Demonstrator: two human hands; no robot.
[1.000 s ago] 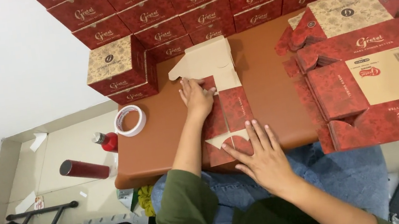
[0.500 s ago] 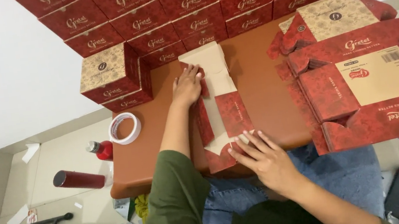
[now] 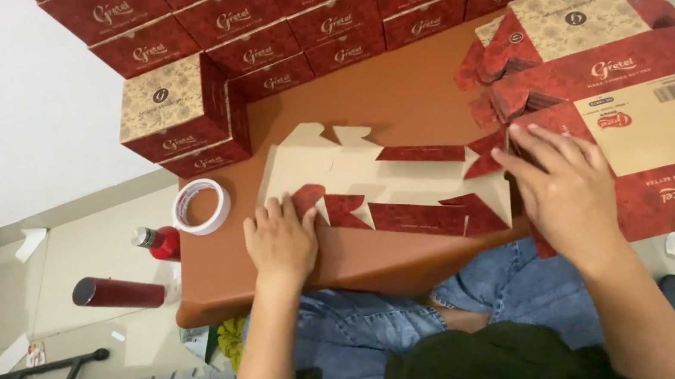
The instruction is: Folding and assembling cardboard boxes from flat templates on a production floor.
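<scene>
— What lies between the hands?

— A flat, unfolded cardboard box blank, red outside and tan inside (image 3: 389,183), stretched across the brown worktop (image 3: 395,95) before the seated person.

— And the left hand?

— The left hand (image 3: 282,242) presses palm-down on the blank's left end, fingers (image 3: 271,215) spread flat, gripping nothing.

— The right?

— The right hand (image 3: 567,185) rests at the blank's right edge, fingers (image 3: 545,145) extended and loose, lying partly over a stack of flattened red cartons (image 3: 650,122). Whether it pinches a flap, I cannot tell.

— Around them?

— Assembled red boxes (image 3: 313,1) stacked along the far wall; a roll of clear tape (image 3: 201,207) on the worktop's left corner; a dark red bottle (image 3: 118,293) on the floor beside it.
</scene>
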